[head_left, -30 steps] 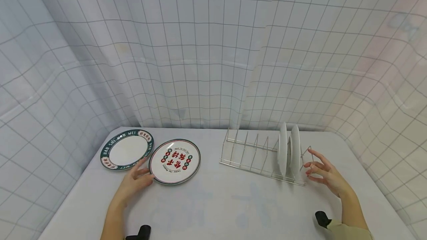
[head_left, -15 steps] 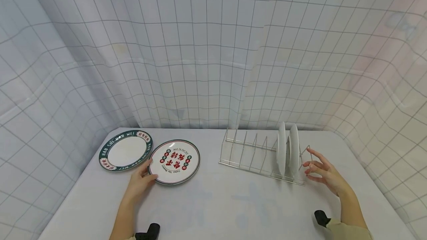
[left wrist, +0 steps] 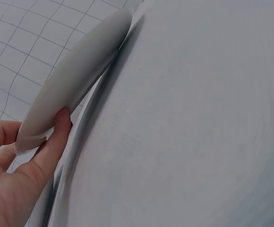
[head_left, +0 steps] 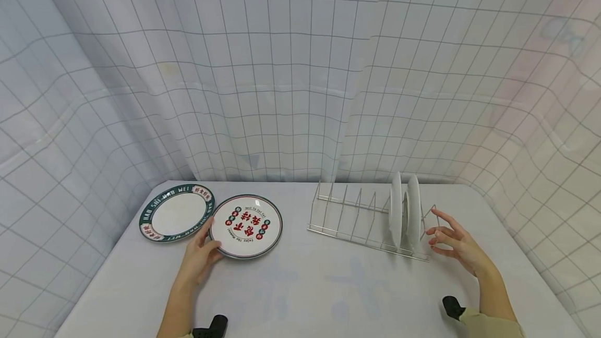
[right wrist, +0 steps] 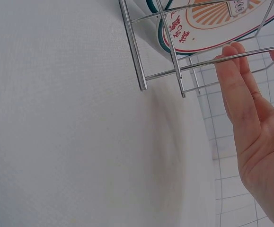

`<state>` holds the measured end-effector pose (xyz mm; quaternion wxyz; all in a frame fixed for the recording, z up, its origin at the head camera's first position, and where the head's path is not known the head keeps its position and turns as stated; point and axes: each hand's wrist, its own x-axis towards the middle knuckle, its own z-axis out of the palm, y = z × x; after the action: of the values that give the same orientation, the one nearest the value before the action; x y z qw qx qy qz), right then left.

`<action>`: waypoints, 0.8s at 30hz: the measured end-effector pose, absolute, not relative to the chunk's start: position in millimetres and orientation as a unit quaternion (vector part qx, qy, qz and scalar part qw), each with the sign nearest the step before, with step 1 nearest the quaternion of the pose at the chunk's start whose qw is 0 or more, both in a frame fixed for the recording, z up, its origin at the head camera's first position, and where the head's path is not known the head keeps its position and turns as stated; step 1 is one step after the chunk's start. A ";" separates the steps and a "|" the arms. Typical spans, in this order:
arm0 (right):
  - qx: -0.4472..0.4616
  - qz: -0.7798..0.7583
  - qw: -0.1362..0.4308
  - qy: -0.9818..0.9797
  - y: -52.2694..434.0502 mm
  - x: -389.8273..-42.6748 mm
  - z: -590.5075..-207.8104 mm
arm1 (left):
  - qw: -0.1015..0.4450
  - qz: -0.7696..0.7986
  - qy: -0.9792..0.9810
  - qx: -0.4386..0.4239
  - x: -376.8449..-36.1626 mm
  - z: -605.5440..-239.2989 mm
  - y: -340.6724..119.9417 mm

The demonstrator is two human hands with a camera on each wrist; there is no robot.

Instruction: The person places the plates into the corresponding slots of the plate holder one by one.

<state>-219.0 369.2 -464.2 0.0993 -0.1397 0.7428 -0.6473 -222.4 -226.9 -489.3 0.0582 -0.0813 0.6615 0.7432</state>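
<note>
My left hand (head_left: 199, 254) pinches the near-left rim of a white plate with red characters (head_left: 246, 226), its edge tilted up off the table. In the left wrist view the thumb (left wrist: 51, 146) lies under the raised plate rim (left wrist: 75, 80). Beside it a green-rimmed plate (head_left: 177, 212) lies flat. My right hand (head_left: 453, 244) hovers open with spread fingers just right of the wire dish rack (head_left: 357, 218), which holds two upright plates (head_left: 405, 210). In the right wrist view the fingers (right wrist: 243, 90) are next to the rack wires (right wrist: 174, 52).
The white table (head_left: 310, 291) is ringed by a grid-patterned white curtain (head_left: 291, 77). The rack's left slots stand unfilled. Black wrist mounts (head_left: 453, 308) show at the bottom edge.
My left hand has closed on the red-character plate's rim and lifted that edge slightly. The right hand has stayed beside the rack.
</note>
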 end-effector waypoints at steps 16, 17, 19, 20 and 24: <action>-0.137 -0.651 0.102 0.740 370.0 -219.1 -466.0 | 0.057 0.828 0.557 -0.031 -219.3 -483.4 -224.0; -0.138 -0.651 0.102 0.740 369.9 -219.1 -465.9 | 0.056 0.833 0.550 -0.023 -219.4 -481.7 -223.5; -0.140 -0.651 0.102 0.739 369.6 -219.2 -465.6 | 0.049 0.842 0.537 -0.006 -220.3 -476.8 -222.1; -0.141 -0.651 0.102 0.739 369.4 -219.3 -465.3 | 0.045 0.845 0.532 0.006 -221.1 -473.8 -221.0; -0.143 -0.650 0.102 0.739 369.0 -219.9 -464.6 | 0.024 0.853 0.519 0.047 -226.1 -458.3 -214.3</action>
<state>-219.9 369.0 -464.6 0.1022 -0.1430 0.7390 -0.6504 -226.1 -214.3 -458.3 0.0239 0.0469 0.5188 0.8532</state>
